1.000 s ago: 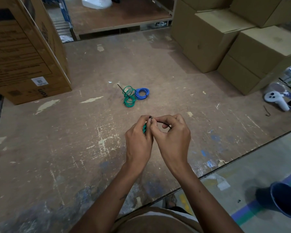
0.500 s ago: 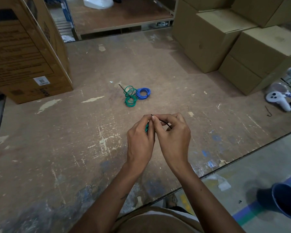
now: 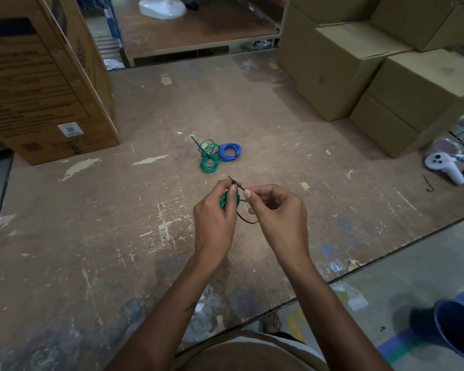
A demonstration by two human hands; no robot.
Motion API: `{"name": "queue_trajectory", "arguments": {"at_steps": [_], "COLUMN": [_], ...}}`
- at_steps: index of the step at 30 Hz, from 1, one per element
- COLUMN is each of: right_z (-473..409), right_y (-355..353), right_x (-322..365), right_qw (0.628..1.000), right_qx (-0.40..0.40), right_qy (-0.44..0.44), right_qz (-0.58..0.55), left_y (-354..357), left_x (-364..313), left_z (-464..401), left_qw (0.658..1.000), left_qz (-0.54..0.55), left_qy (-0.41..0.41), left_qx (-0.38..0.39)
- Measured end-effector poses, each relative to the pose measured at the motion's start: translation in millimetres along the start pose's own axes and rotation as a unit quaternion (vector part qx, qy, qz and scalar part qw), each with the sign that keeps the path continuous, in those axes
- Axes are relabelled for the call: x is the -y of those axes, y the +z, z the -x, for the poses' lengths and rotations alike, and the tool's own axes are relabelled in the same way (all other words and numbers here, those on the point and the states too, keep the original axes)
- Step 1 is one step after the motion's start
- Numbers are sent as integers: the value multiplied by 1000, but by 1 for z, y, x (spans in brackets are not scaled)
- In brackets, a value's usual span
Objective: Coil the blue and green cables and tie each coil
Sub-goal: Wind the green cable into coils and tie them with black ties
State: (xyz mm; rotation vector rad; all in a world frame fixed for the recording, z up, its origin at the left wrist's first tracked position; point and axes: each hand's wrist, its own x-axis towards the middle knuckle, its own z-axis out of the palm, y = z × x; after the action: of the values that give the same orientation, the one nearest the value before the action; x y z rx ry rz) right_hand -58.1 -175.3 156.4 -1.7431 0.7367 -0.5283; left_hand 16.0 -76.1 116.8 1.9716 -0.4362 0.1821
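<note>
My left hand [image 3: 214, 223] holds a small coil of green cable [image 3: 227, 200] above the worn wooden table [image 3: 91, 223]. A thin dark zip tie [image 3: 243, 218] loops around the coil, and its tail sticks up past my left thumb. My right hand [image 3: 279, 220] pinches the tie strap between thumb and forefinger just right of the coil. Farther back on the table lie a second green cable coil [image 3: 209, 158] with a dark tie sticking out of it, and a blue cable coil [image 3: 230, 152] touching its right side.
A large printed cardboard box [image 3: 43, 84] stands at the back left. Stacked plain cardboard boxes [image 3: 373, 70] fill the back right. A white handheld controller [image 3: 443, 166] and a small dark hook lie at the right edge. A dark blue bucket [image 3: 458, 328] sits on the floor.
My hands have drawn apart; the right hand moved right along the tie, exposing the green coil and the tie's loop. The coils on the table have not moved.
</note>
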Motion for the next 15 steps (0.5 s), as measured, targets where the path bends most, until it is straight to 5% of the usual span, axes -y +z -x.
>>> {"name": "queue_trajectory", "arguments": {"at_steps": [15], "right_z": [-3], "right_y": [-3], "right_x": [8], "right_qw": [995], "right_qx": [-27], "right_qy": [-60], "right_qz": [77], "left_y": [2], "left_x": [-3], "left_z": [6], "left_qw": [997], "left_qz": [-15], "left_qy": [66], "left_qx": [35]}}
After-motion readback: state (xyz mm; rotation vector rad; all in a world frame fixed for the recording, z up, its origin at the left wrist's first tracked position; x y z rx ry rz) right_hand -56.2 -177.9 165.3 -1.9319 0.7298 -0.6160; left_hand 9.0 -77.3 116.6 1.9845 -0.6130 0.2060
